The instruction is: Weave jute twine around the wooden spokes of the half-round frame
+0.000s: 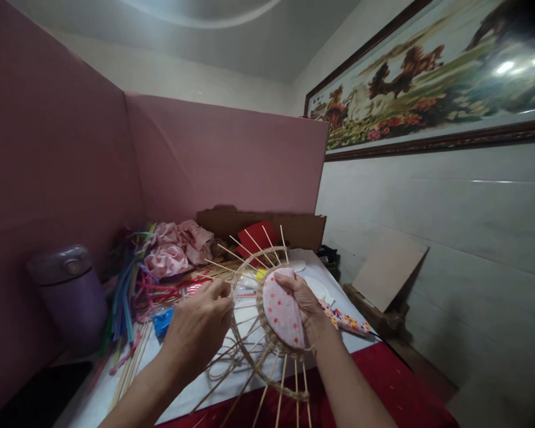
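Observation:
A round woven frame (263, 306) of thin wooden sticks and brown twine is held upright above the table, its sticks fanning outward. At its middle sits a pad of pink cloth with red dots (282, 312), edged with woven twine. My right hand (307, 300) grips this padded centre from the right, thumb lying over the cloth. On the opposite side my left hand (207, 315) is closed, fingertips pinched on the twine at the outer ring. Loose loops of twine (232, 359) hang below the left hand. The fingers behind the frame are hidden.
Coloured fuzzy stems (122, 309), crumpled pink fabric (173, 249) and a blue packet (161, 321) lie at left, beside a purple tumbler (71, 297). Dotted cloth (350, 323) lies right. A cardboard strip (214, 224) stands at the back. Red cloth (383, 380) covers the front.

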`<state>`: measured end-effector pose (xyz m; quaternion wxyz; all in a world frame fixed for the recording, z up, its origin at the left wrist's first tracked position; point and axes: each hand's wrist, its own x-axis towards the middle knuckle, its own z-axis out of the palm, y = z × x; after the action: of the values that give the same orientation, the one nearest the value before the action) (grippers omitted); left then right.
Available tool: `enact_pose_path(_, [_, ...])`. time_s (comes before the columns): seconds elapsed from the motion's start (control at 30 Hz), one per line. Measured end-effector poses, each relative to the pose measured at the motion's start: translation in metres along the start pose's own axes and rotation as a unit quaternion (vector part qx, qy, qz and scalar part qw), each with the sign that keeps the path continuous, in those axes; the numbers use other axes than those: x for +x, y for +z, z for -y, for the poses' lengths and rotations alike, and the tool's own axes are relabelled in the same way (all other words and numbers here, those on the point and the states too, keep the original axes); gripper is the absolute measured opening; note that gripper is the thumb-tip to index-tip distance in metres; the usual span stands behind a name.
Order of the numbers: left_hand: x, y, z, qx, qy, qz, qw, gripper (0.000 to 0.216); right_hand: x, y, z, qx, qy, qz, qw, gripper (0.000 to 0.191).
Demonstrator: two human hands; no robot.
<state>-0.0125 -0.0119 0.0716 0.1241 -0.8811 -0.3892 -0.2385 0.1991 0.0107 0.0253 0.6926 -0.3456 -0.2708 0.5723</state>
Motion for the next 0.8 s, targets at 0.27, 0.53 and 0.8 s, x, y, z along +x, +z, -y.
enact_pose_path(0.27, [0.0086,-0.0053,0.0045,-0.172,-0.064,0.021,0.983,0.015,-0.0030,0.0023,-0.0039,-0.001,-0.021,0.022,1.000,0.025])
enact_pose_path(0.53, [0.0080,-0.0048,0.0053,-0.278,-0.071,-0.004,0.958,0.018,-0.0024,0.0042,-0.0026,0.011,-0.018,0.042,0.999,0.025])
enact_pose_path(0.8, [0.0027,-0.0081,0.0081,-0.157,-0.031,0.012,0.987,0.016,-0.0041,0.0046,-0.0040,0.021,-0.016,0.028,0.999,0.023])
